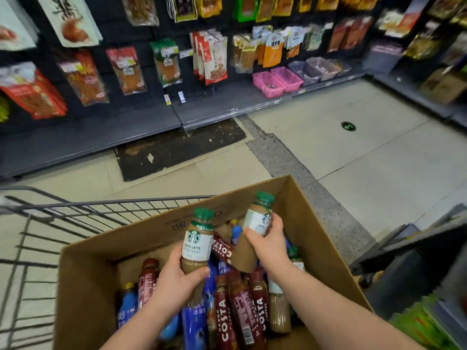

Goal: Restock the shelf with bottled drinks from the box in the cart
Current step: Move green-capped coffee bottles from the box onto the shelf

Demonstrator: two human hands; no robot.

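Note:
A cardboard box (86,279) sits in a wire cart (75,210) and holds several bottled drinks: dark red Costa coffee bottles (242,306) and blue bottles (194,324). My left hand (177,279) grips a green-capped latte bottle (198,241) by its lower half, upright above the box. My right hand (267,245) grips a second green-capped latte bottle (257,218), tilted to the right, above the box's far side.
A dark shelf (207,109) runs along the far left, hung with snack packets, with pink baskets (278,80) on its base. A dark floor mat (177,147) lies in front of it. Another shelf unit (417,261) stands at the right, close to the box.

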